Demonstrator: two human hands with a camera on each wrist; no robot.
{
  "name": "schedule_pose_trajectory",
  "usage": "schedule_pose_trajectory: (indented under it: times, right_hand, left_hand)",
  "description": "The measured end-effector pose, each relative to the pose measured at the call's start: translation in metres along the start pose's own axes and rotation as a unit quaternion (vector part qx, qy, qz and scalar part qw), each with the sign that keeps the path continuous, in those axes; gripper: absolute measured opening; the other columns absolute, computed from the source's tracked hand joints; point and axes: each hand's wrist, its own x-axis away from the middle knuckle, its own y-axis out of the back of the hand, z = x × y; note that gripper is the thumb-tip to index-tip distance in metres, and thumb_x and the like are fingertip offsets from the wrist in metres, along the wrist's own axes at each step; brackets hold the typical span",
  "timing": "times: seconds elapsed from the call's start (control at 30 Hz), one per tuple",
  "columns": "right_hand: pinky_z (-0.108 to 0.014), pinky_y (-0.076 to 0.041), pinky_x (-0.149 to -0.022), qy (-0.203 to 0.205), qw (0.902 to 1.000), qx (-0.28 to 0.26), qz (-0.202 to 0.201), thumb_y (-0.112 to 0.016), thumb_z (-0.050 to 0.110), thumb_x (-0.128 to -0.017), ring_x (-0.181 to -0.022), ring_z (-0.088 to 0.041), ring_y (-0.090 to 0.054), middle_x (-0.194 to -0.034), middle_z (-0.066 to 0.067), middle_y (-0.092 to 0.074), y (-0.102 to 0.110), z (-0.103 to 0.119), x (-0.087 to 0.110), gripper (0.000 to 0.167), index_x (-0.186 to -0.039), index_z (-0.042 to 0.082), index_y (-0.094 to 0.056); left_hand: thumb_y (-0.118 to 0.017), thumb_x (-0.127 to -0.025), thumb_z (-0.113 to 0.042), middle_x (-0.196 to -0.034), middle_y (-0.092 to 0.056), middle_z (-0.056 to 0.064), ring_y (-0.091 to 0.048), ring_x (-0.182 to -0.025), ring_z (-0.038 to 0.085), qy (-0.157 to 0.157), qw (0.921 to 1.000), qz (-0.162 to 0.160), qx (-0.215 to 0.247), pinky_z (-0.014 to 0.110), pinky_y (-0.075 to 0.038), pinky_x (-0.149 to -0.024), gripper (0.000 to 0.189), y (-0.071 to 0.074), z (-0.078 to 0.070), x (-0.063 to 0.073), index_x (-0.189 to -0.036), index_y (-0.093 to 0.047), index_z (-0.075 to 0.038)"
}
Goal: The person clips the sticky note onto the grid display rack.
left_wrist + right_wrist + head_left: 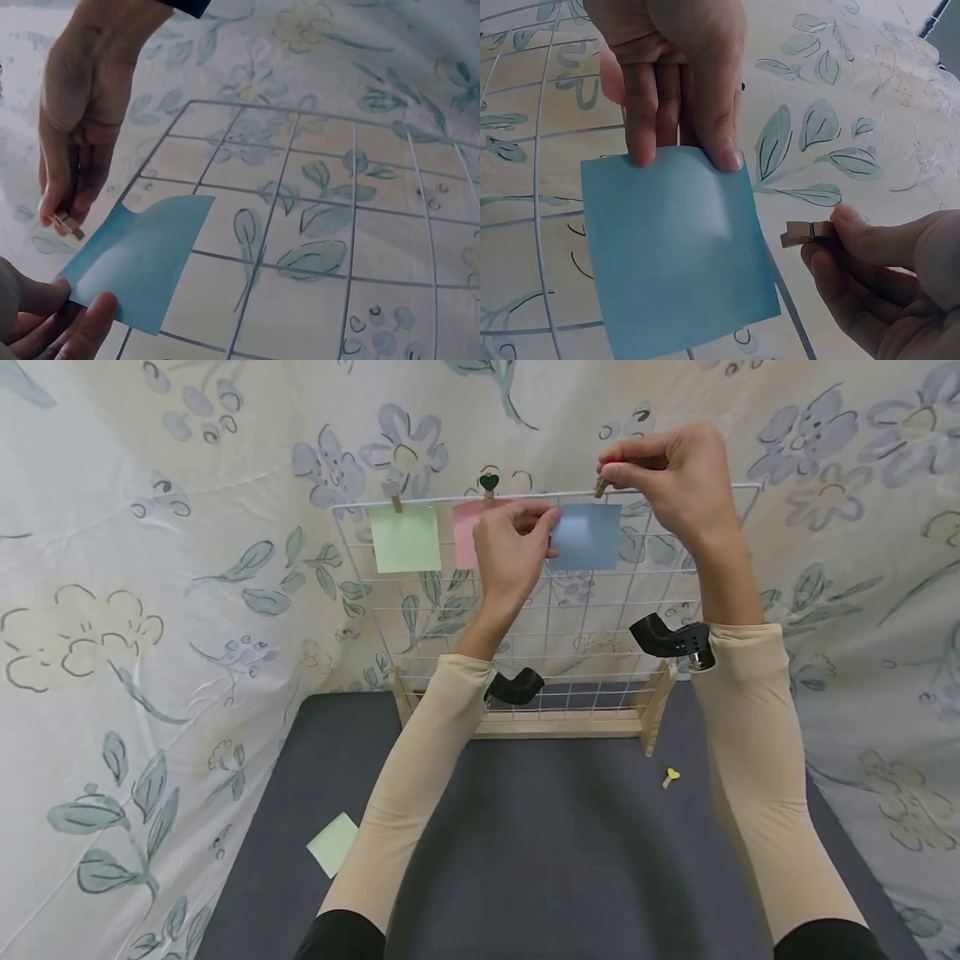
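My left hand (513,547) pinches a blue paper square (588,537) by its left edge, against the upper part of a white wire grid (585,602). In my right hand (678,485) is a small wooden clothespin (806,232) with a bit of red at its top, gripped between thumb and fingers. Its tip stands at the grid's top wire, near the blue paper's upper right corner. A pink paper square (467,533) hangs partly behind my left hand, under a clothespin with a dark green heart (489,483). Further left, another clothespin (397,503) holds a green paper square (406,539).
The grid stands on a wooden base (558,727) at the back of a dark table (540,843). A yellow heart clothespin (671,776) lies at the right, a loose green paper (333,843) beside my left sleeve. Floral cloth (187,568) hangs behind.
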Motion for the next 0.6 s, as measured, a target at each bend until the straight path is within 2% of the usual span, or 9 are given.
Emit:
schedule_pose_trajectory:
  times: [0.17, 0.6]
  right_hand:
    - [-0.022, -0.051, -0.099, 0.001, 0.9999, 0.016, 0.006, -0.065, 0.020, -0.093, -0.087, -0.003, -0.065, -0.106, -0.006, -0.072, -0.0027, -0.0022, -0.0046, 0.029, -0.116, 0.002, -0.072]
    - [-0.024, -0.050, -0.101, -0.003, 0.9981, 0.054, 0.030, -0.063, 0.019, -0.094, -0.097, -0.014, -0.066, -0.120, -0.015, -0.068, -0.0076, -0.0026, -0.0080, 0.031, -0.120, 0.003, -0.069]
  left_hand:
    - [-0.070, -0.091, -0.006, -0.091, -0.074, 0.013, -0.071, -0.064, 0.015, 0.013, 0.9999, -0.001, -0.011, 0.018, -0.059, -0.056, 0.014, -0.0035, 0.0023, -0.0022, -0.099, -0.075, 0.004]
    - [-0.071, -0.091, -0.008, -0.090, -0.075, 0.013, -0.070, -0.060, 0.016, 0.049, 0.9984, -0.011, 0.024, 0.022, -0.060, -0.055, 0.015, -0.0026, 0.0022, -0.0056, -0.098, -0.075, 0.004]
